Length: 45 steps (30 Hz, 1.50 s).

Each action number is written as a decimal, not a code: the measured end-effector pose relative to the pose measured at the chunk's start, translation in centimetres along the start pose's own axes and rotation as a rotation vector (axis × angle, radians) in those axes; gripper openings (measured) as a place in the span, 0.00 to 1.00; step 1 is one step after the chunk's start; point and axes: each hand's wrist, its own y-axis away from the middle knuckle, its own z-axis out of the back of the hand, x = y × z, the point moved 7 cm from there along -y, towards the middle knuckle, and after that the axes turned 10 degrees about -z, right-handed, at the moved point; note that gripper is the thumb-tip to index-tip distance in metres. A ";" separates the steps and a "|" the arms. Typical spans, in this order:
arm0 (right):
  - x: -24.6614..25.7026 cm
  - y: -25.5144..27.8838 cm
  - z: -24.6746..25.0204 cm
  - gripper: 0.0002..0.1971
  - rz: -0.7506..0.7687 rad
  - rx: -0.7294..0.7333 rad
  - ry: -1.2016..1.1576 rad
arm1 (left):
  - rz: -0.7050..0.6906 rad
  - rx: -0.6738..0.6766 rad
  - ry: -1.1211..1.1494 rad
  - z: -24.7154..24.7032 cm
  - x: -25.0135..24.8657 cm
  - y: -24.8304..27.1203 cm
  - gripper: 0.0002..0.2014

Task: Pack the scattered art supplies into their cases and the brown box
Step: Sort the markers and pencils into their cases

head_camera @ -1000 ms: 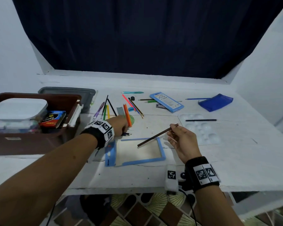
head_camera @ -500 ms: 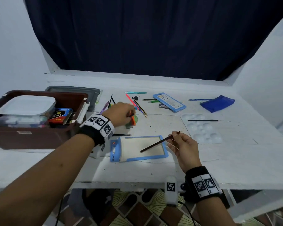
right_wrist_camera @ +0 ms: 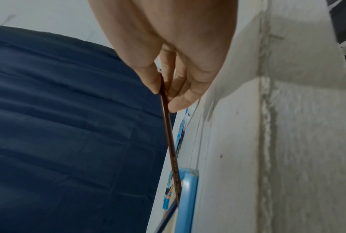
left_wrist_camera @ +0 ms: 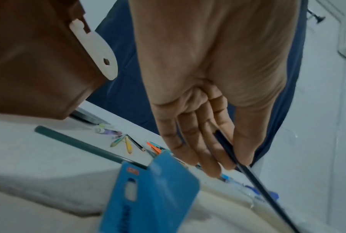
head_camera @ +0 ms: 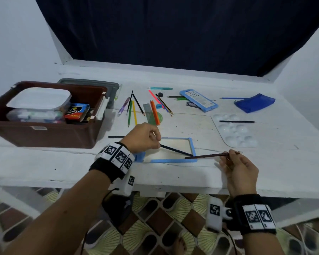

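Note:
An open blue pencil case tray (head_camera: 173, 160) lies near the table's front edge. My left hand (head_camera: 145, 138) pinches a dark blue pencil (head_camera: 176, 150) (left_wrist_camera: 248, 170), which slants down into the tray. My right hand (head_camera: 236, 164) pinches a brown pencil (head_camera: 206, 156) (right_wrist_camera: 169, 134) by its far end, its tip over the tray's right rim (right_wrist_camera: 188, 189). The brown box (head_camera: 44, 133) stands at the left, holding a white-lidded tub (head_camera: 39, 97) and a crayon pack (head_camera: 76, 112). Several loose pencils (head_camera: 134, 112) lie behind the tray.
A grey lid (head_camera: 92, 83) lies behind the brown box. The blue case lid (head_camera: 198, 98), a blue pouch (head_camera: 255, 103) and a clear paint palette (head_camera: 236, 131) with a black pencil (head_camera: 237, 121) on it sit at the right. A black pencil (head_camera: 115, 137) lies left of my hand.
My left hand came back from the loose pencils toward the tray with a dark blue pencil. My right hand shifted right and levelled the brown pencil over the tray's rim.

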 end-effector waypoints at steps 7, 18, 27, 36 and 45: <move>-0.2 0.0 0.4 0.08 0.001 -0.014 -0.020 | -0.050 0.286 -0.395 -1.9 -1.1 -0.9 0.10; 1.5 0.6 0.0 0.09 0.092 -0.010 0.019 | -0.055 0.485 -0.486 -4.3 -1.2 -1.2 0.10; 2.7 0.6 -2.2 0.06 0.215 0.027 0.113 | -0.081 0.498 -0.579 -5.6 -0.7 -0.3 0.11; 6.0 3.4 -12.3 0.11 0.520 0.409 0.610 | -0.037 0.339 -0.451 -2.4 -0.9 0.5 0.09; 1.6 5.1 -20.2 0.13 0.643 0.727 1.236 | 0.109 0.215 -0.549 0.9 3.0 2.0 0.03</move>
